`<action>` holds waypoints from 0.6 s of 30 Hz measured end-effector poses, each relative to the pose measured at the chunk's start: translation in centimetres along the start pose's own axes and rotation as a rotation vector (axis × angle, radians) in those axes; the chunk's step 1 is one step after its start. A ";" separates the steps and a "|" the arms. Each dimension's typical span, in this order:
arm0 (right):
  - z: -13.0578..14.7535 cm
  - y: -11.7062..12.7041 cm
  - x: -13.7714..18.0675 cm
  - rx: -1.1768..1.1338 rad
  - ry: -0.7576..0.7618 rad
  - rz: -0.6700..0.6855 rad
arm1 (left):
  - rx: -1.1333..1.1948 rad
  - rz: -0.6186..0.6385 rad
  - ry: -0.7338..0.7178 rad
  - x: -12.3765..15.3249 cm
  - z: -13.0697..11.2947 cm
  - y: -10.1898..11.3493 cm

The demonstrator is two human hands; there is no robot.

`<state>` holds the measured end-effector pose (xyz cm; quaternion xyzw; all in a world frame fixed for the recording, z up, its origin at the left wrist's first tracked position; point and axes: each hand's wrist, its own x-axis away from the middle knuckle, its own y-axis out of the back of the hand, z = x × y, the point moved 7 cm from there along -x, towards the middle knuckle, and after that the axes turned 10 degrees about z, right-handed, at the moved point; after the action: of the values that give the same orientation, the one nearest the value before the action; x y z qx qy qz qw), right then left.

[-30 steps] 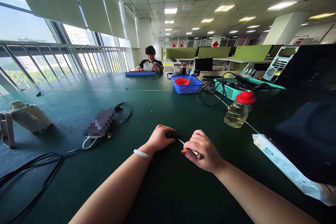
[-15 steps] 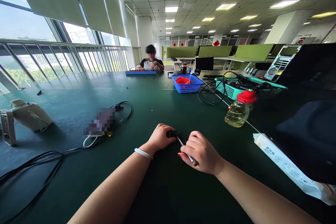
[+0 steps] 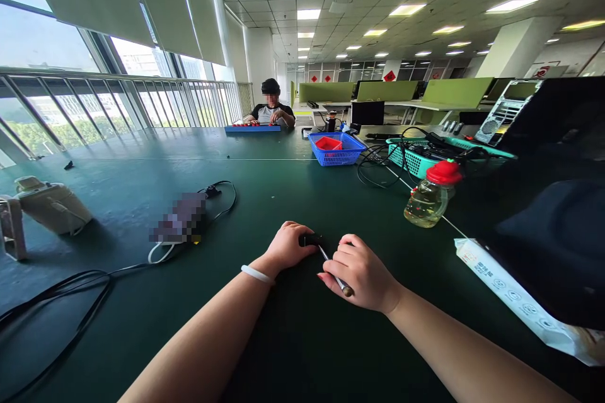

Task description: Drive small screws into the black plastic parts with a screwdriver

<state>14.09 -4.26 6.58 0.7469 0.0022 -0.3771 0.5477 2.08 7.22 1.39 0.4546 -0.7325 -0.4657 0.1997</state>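
Observation:
My left hand (image 3: 289, 247), a white band round its wrist, is closed round a small black object (image 3: 309, 240) low over the dark green table (image 3: 265, 189). Most of that object is hidden by the fingers, so its kind does not show. To the right, my right hand (image 3: 355, 272) grips a slim silver screwdriver (image 3: 341, 285) with a brownish rounded end pointing back towards me. Its thin tip reaches the right end of the black object and seems to touch it.
At right stand a red-capped bottle (image 3: 425, 204), a white packet (image 3: 508, 299) and a dark cap (image 3: 553, 227). Farther back are a blue basket (image 3: 336, 154) and a green basket (image 3: 411, 160) with cables. Left lie a power adapter (image 3: 179, 217) and a beige jug (image 3: 54, 206). A person (image 3: 271, 110) sits opposite.
My right hand and the screwdriver have shifted very slightly left. The left hand keeps its hold on the black object.

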 end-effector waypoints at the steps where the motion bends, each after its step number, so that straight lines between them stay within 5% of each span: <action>1: 0.0 -0.2 0.1 -0.011 -0.005 0.014 | -0.003 0.000 0.002 0.0 0.0 0.0; 8: 0.0 -2.1 0.2 -0.067 -0.053 0.157 | -0.014 0.003 -0.009 0.0 -0.3 0.2; 18: -0.5 -0.6 -0.1 -0.059 -0.088 0.066 | -0.008 0.014 -0.008 0.0 0.0 -0.1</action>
<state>14.03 -3.57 6.17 0.7126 -0.0354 -0.3912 0.5813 2.14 7.22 1.29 0.4466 -0.7346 -0.4692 0.2018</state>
